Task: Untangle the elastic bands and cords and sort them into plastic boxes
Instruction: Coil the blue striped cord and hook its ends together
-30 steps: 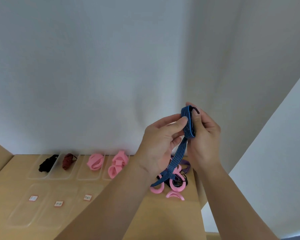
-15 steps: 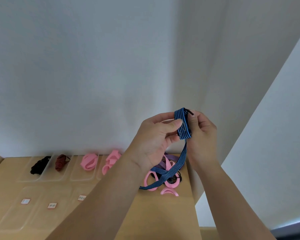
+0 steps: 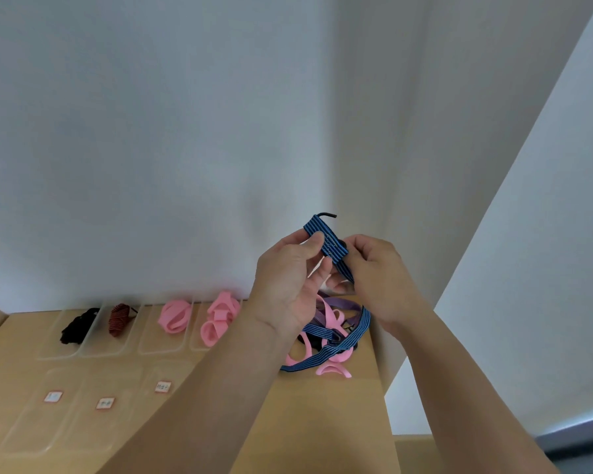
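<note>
The left hand [image 3: 288, 285] pinched a folded blue striped elastic band [image 3: 325, 240] between thumb and forefinger, raised in front of a white wall. The right hand [image 3: 379, 275] gripped the same fold with curled fingers from three o'clock. A short black cord end [image 3: 326, 215] stuck out of the fold at twelve o'clock. The band's tail dropped toward six o'clock onto a tangle of pink and purple bands [image 3: 326, 316] on the wooden table [image 3: 322, 422]. At nine o'clock from the tangle stood a row of clear plastic boxes [image 3: 158, 345]. They held a black cord bundle [image 3: 77, 326], a dark red bundle [image 3: 119, 319] and pink bands [image 3: 175, 316]. Nearer, at seven o'clock, lay more clear boxes with small labels [image 3: 105, 403].
</note>
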A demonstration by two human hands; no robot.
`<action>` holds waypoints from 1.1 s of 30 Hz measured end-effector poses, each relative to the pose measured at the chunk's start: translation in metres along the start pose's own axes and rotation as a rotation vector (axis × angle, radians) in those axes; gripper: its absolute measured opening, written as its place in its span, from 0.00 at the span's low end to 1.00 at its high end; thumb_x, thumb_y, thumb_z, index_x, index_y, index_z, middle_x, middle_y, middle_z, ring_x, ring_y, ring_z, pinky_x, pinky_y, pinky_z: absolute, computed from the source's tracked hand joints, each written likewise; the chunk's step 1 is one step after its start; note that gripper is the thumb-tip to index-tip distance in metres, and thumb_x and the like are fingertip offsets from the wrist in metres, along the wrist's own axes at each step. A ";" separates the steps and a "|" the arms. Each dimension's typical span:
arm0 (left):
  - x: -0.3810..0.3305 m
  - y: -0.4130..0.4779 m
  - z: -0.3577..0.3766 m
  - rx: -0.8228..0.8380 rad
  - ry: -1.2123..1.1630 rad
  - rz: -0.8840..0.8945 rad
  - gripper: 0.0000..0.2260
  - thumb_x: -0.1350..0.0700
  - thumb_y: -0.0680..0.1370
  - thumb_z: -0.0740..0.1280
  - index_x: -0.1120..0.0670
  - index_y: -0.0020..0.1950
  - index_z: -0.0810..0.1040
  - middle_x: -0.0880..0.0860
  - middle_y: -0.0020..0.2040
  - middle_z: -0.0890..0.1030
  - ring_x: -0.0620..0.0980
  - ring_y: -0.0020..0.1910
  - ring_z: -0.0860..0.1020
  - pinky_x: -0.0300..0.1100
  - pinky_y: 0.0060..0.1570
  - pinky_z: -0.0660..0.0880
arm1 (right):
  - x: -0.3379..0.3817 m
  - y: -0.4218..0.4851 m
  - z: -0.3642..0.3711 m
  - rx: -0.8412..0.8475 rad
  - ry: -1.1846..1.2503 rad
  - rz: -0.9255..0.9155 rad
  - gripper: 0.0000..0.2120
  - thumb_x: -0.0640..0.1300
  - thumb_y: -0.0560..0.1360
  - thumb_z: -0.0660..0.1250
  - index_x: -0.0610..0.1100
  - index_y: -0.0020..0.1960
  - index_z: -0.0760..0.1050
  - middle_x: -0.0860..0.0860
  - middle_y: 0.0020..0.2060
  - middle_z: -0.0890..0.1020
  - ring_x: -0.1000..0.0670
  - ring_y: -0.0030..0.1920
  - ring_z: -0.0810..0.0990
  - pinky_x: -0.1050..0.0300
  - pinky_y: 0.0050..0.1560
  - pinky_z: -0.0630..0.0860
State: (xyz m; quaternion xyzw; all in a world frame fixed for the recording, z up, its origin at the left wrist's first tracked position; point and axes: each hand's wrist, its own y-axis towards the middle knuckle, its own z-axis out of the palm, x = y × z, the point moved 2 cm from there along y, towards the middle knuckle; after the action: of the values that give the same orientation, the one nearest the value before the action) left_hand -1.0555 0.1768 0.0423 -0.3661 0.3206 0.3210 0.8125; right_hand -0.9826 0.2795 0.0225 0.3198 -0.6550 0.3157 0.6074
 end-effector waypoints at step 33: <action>0.008 0.006 -0.020 0.137 0.019 0.196 0.16 0.59 0.76 0.74 0.58 0.62 0.78 0.58 0.52 0.86 0.54 0.47 0.84 0.42 0.44 0.81 | 0.008 -0.007 -0.004 0.051 -0.203 -0.275 0.16 0.44 0.82 0.64 0.32 0.43 0.74 0.54 0.29 0.65 0.57 0.28 0.62 0.67 0.28 0.61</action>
State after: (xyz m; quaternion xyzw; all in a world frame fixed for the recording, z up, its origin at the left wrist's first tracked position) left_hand -1.0614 0.1664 0.0230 -0.2796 0.3838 0.3728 0.7972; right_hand -0.9748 0.2786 0.0310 0.4520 -0.6549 0.2120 0.5673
